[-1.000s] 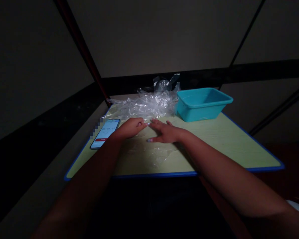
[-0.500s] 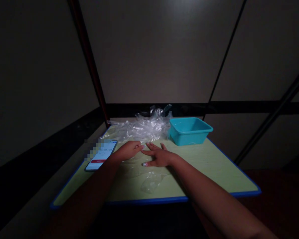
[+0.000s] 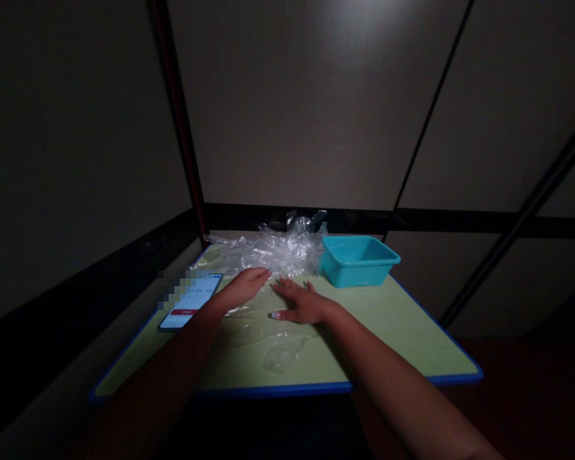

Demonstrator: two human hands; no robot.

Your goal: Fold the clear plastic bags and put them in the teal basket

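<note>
A thin, clear plastic bag (image 3: 283, 352) lies flattened on the table, its near end wrinkled and its outline hard to follow. Over its far part is my left hand (image 3: 243, 287), fingers drawn together and pinching the film, though the fingertips are partly hidden. My right hand (image 3: 301, 303) rests palm down on the bag with its fingers spread and thumb out to the left, holding nothing. Just beyond both hands, a loose heap of crumpled clear plastic bags (image 3: 287, 250) spreads along the back of the table.
A turquoise plastic basin (image 3: 360, 273) stands at the back right. On the left lies a phone (image 3: 191, 303) with a lit screen, close to my left forearm. The yellow-green table (image 3: 402, 345) has a blue edge, and panelled walls (image 3: 297, 128) rise behind it.
My left hand has shifted slightly up, away from the right fingers, and its thumb has closed in. The right hand stays spread nearly in place. The whole view has tilted a little.
</note>
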